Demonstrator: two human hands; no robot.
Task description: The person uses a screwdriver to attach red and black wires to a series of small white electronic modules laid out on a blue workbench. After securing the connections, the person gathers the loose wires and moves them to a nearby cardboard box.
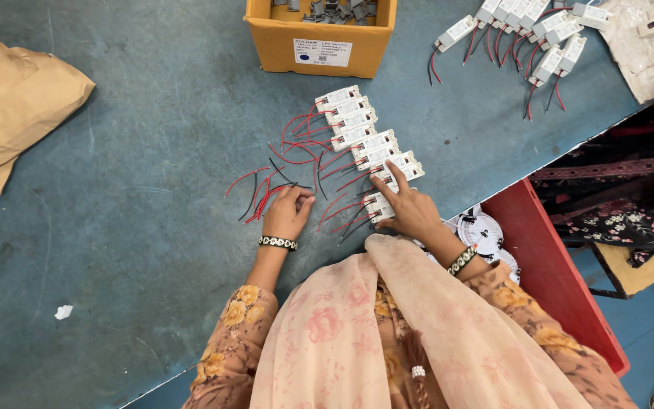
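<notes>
head view | step: lining up modules [365, 144], judged mid-row | left hand [288, 212] curled over red and black wires [266, 193], seemingly pinching them | right hand [406, 208] spread, fingertips pressing the row's near end | next likely needs wires fed to a module just right of the left hand | modules: small white boxes, wire tails trailing left.

You see a slanted row of small white boxes [365, 144] lying flat on the blue table, overlapping, with thin red and black wires [266, 193] spreading left.
</notes>
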